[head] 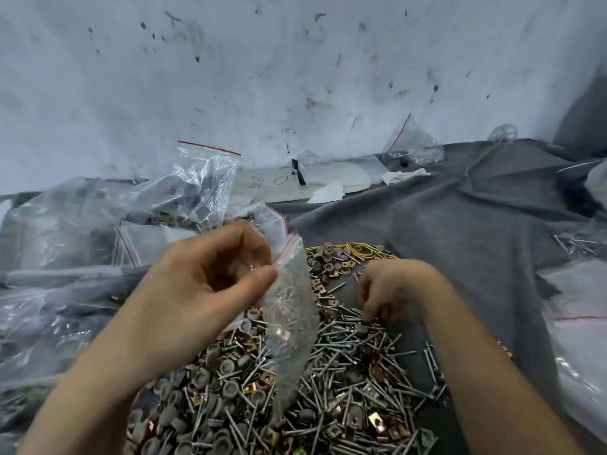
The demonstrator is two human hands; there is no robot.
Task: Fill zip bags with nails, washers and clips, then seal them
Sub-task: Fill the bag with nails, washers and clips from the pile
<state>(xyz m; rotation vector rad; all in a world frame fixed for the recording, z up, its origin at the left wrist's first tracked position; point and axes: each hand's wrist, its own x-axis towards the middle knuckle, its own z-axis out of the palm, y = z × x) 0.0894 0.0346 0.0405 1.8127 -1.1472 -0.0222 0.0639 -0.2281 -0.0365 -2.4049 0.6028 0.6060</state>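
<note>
Left hand (210, 274), raised closest to the lens, pinches a small zip bag (292, 326) at its red-striped mouth between thumb and fingers. Bag hangs down, mouth uppermost, over the heap; at least one brass-coloured clip shows through the plastic. Right hand (391, 290) is apart from the left, lower and further out, fingers curled down into the heap. Cannot tell whether it grips a piece.

Heap under both hands, all mixed and touching:
- nails (361, 389), mostly right and centre
- grey washers (230, 389), mostly left
- clips (377, 421), scattered throughout

Yellow rubber bands (361, 249) lie at the heap's far edge. Everything rests on a rumpled grey cloth (476, 224). Filled bags (203, 182) are piled to my left, another bag (414, 146) stands against the stained wall (295, 60).
</note>
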